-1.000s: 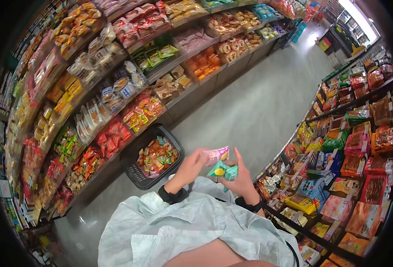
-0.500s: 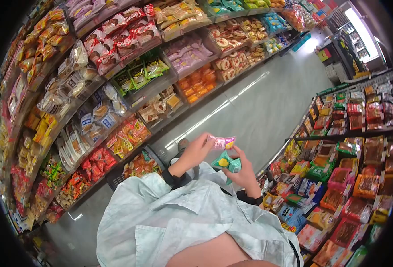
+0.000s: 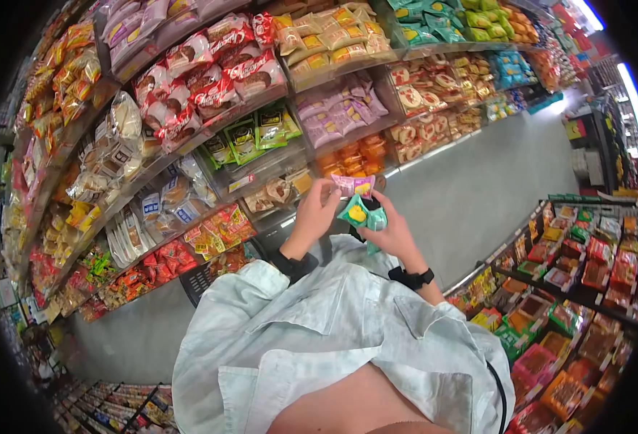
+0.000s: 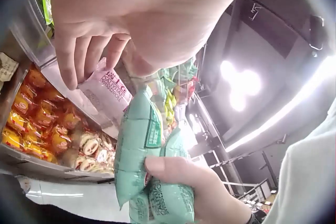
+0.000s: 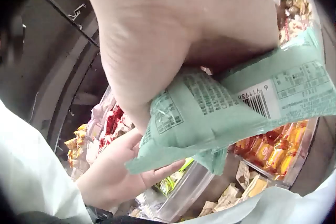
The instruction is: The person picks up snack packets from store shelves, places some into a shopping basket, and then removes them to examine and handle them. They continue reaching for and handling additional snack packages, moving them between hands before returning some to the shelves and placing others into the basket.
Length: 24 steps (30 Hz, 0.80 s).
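Observation:
My left hand (image 3: 317, 211) pinches a small pink snack packet (image 3: 353, 186) with a yellow patch, held out in front of my body. In the left wrist view the fingers curl behind the pink packet (image 4: 106, 88) and partly hide it. My right hand (image 3: 397, 235) grips teal snack packets (image 3: 363, 214) close beside the pink one. At least two teal packets (image 4: 137, 148) show in the left wrist view, with the right thumb (image 4: 170, 167) across them. A barcode is visible on a teal packet (image 5: 254, 103) in the right wrist view.
Tiered bins along the left hold wrapped snacks, including red-and-white packets (image 3: 217, 83), purple packets (image 3: 340, 108) and teal packets (image 3: 427, 22). A dark shopping basket (image 3: 197, 288) stands low by the shelf, mostly hidden by my sleeve. Another display (image 3: 572, 318) lines the right, across grey floor (image 3: 470, 188).
The view has shifted, bringing the left shelf bins nearer to my hands, while my shirt now covers most of the basket. Both hands keep hold of their packets.

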Available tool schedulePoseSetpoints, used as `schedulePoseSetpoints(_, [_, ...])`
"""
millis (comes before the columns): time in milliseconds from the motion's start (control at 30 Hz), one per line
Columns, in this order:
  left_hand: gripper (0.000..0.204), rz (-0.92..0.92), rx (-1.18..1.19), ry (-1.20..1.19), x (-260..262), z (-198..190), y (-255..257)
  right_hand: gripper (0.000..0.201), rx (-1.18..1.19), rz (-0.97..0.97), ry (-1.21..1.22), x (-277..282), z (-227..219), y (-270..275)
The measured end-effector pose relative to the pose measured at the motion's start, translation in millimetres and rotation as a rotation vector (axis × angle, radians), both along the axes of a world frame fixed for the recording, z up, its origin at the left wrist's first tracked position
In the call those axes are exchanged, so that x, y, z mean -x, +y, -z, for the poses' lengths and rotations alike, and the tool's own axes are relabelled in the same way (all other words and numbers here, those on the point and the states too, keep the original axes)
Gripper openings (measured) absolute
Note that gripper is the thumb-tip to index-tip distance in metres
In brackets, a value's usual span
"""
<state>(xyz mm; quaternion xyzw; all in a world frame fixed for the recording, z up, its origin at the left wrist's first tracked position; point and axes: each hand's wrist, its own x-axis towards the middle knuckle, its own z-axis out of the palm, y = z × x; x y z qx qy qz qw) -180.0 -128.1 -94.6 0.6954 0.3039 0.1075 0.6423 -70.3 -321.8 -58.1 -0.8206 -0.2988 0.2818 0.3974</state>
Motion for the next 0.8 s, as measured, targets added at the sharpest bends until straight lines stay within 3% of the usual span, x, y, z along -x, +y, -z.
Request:
schedulePoseSetpoints(200, [0.040,-0.267,-0.061,0.009,-104.2,51.9,35.1,0.096,0.161,-0.275,0.072,-148.2,20.9,82.1])
schedulePoseSetpoints(233, [0.042,-0.305,-0.042,0.027,-116.7,76.5,47.3,0.098,0.133,-0.326,0.074,-167.7,29.2,96.0])
schedulePoseSetpoints(367, [0.048,-0.417,-0.003,0.122,-156.4,82.8,82.4,0.100,0.116,-0.536,0.118,-228.5,65.8,161.8])
schedulePoseSetpoints(400, [0.052,-0.461,-0.052,0.161,-164.4,71.7,81.1,0.100,0.057,-0.569,0.148,-236.4,82.9,177.4])
schedulePoseSetpoints(467, [0.059,-0.534,-0.159,0.240,-180.8,35.5,80.9,0.100,0.203,-0.622,0.172,-250.5,87.5,197.6])
schedulePoseSetpoints(533, [0.070,-0.530,-0.182,0.373,-188.1,35.5,82.5,0.101,0.326,-0.658,0.219,-265.5,74.9,210.0])
schedulePoseSetpoints(633, [0.066,-0.537,-0.235,0.409,-195.9,23.6,70.0,0.095,0.265,-0.638,0.247,-278.0,85.7,203.5])
schedulePoseSetpoints(700, [0.057,-0.474,-0.105,0.303,-187.4,38.6,65.3,0.090,0.223,-0.654,0.222,-288.2,78.7,189.5])
schedulePoseSetpoints(800, [0.043,-0.320,0.146,0.142,-185.1,18.9,48.1,0.081,0.157,-0.689,0.194,-294.0,45.2,163.9])
